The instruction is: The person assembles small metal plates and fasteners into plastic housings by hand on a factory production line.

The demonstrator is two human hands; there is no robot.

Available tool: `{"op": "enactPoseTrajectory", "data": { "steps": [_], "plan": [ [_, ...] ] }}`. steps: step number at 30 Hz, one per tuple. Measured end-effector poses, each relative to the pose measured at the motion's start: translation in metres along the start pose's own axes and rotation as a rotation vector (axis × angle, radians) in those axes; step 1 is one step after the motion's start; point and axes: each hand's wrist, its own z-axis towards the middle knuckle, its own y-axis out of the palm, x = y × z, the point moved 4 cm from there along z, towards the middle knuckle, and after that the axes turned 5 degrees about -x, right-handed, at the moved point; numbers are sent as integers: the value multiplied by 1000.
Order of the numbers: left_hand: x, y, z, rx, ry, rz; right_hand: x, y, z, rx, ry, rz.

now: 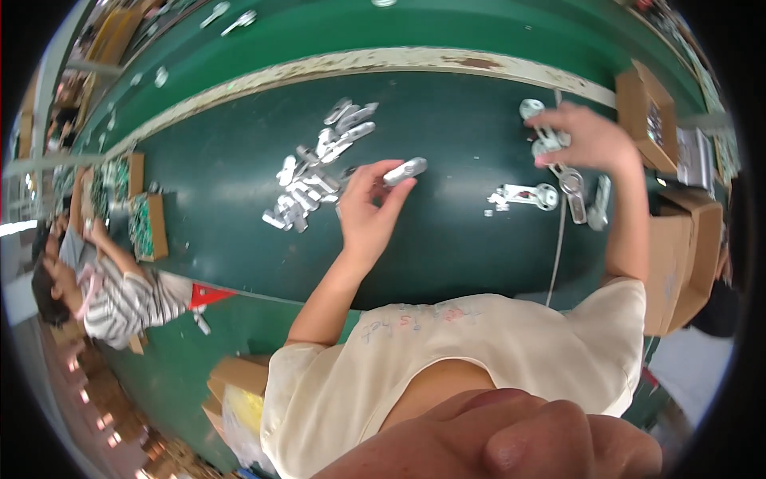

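Observation:
My left hand is closed on a silver elongated metal casing, pinched between thumb and fingers above the dark green table. A loose pile of similar silver casings lies just left of it. Over at the right, my right hand reaches above several white-and-silver round-ended parts, thumb and fingers apart. Whether its fingertips touch a part, I cannot tell. Nearer to me lie a part with a round end, a silver one with a ring-shaped head and another long silver piece.
A worn pale ledge divides the table from a green conveyor carrying a few parts. Cardboard boxes stand at the right edge. A co-worker in a striped shirt works at the left beside small boxes of green items.

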Motion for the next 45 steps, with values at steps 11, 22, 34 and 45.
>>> {"op": "enactPoseTrajectory", "data": {
  "steps": [11, 22, 34, 45],
  "plan": [
    [16, -18, -40, 49, -27, 140, -14, 5, 349, 369, 192, -285],
    [22, 0, -31, -208, -150, -269, -68, 35, 19, 359, 73, 1451],
    [15, 62, -57, -567, -170, -374, -98, 105, -87, 650, -281, 401],
    [0, 59, -65, -480, -243, -441, -106, 131, -77, 561, -204, 399]
  ]
}}
